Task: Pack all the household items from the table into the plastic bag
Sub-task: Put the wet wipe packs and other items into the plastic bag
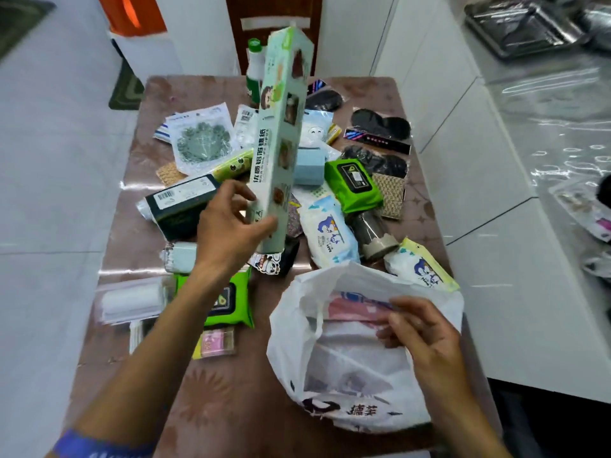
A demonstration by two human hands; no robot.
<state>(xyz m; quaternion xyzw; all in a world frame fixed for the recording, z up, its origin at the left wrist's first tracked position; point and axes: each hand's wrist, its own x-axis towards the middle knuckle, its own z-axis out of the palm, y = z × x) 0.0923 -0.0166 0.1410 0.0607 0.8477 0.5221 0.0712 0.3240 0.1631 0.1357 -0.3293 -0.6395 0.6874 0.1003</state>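
Observation:
My left hand (228, 223) grips the lower end of a long pale-green foil box (281, 137), which stands nearly upright above the pile of items. My right hand (420, 328) pinches the rim of the white plastic bag (347, 368) at the table's near right and holds its mouth open. A pink and blue pack (353, 307) lies inside the bag. Around the box lie green wipe packs (352, 185), white wipe packs (330, 233), a dark box (180, 203) and black insoles (380, 123).
The brown table (231, 391) holds several more items: a green-capped bottle (254, 71) at the back, a plastic-wrapped roll (130, 304) at the near left, a small pink pack (215, 342). A wooden chair (274, 14) stands behind. A white counter (496, 193) runs along the right.

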